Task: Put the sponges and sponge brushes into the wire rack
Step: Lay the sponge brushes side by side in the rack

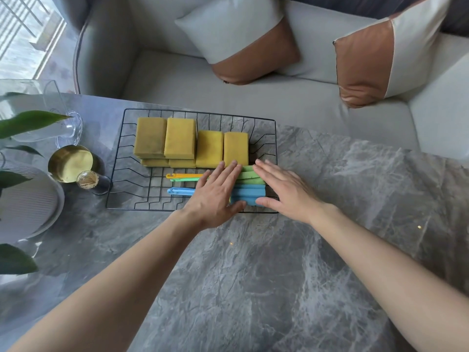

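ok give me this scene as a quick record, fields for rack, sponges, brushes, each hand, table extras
rack: black wire rack on the grey marble table
sponges: yellow sponges in a row along the rack's far side, some stacked
brushes: sponge brushes with green and blue heads in the rack's near part, handles pointing left
left hand: left hand flat on the brushes, fingers spread
right hand: right hand flat at the brush heads
extras: gold cup, clear vase, white plate, leaves

Hidden and cropped parts, wire rack [132,158] scene.
The left hand [215,194] covers the sponge brushes' [250,189] handle middles; their count stays unclear. Lower yellow sponges [154,162] show edges only. The left edge crops the white plate [33,207].
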Tool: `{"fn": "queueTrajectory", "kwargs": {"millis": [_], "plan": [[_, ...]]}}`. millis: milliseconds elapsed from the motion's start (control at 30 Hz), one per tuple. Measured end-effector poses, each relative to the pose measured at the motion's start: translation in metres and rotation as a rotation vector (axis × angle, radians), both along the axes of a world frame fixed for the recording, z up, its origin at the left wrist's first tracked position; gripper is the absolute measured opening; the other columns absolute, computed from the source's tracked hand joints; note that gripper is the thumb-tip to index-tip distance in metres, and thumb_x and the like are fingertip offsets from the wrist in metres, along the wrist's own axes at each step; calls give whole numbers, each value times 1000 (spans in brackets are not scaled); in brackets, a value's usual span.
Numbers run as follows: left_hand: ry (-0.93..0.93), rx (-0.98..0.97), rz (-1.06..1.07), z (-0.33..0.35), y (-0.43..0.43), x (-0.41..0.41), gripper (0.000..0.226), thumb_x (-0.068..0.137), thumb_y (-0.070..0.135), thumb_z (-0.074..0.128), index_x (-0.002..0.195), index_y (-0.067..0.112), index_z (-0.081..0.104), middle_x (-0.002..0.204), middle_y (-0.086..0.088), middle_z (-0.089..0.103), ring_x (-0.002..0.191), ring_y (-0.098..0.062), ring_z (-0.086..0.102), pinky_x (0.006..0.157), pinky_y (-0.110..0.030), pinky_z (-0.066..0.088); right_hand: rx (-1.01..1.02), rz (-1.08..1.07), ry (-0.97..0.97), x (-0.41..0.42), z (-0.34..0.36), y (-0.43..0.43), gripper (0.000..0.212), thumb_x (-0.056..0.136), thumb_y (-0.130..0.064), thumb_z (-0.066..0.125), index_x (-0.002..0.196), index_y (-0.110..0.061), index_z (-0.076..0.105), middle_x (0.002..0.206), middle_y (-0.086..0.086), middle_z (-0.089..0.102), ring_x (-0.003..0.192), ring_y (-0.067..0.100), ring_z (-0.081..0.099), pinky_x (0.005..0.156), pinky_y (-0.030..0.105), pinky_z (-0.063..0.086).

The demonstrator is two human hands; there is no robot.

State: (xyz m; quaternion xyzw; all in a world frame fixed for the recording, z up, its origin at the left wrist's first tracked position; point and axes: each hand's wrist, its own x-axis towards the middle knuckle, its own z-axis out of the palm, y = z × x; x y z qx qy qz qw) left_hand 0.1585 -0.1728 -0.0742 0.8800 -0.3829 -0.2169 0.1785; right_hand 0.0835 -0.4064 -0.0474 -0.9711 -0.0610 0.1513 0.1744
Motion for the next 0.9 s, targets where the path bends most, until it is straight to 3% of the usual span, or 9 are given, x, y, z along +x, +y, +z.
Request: {"fn": "queueTrajectory", "kwargs": {"millis": [200,333,600,900], "plan": [[23,3,4,-2,-1,0,88,92,78,23,161,31,-6,169,13,-9,156,-17,-11,125,-50,1,-18,12,-16,-5,-9,1,78,94,-69,31,157,-36,0,167,-17,-5,153,6,-3,120,47,27],[27,19,13,-3,-1,-1,79,96,74,16,160,34,-7,169,15,-10,156,-19,-11,125,-54,2,3,9,-34,-9,-16,2,76,97,-64,35,158,-35,2,167,-17,-6,153,4,-8,120,42,23],[14,60,-1,-4,-3,0,79,97,72,18,159,34,-11,168,14,-13,156,-21,-11,126,-54,3,4,-18,-22,-9,-16,7,78,97,-59,42,159,-32,2,167,-16,-7,152,3,-10,120,41,22],[-8,24,-5,4,2,0,86,96,73,26,160,28,-11,169,10,-12,157,-17,-10,127,-48,2,-79,-42,-52,-12,6,11,85,91,-71,37,157,-37,-4,167,-16,-7,153,4,-6,120,43,15]]}}
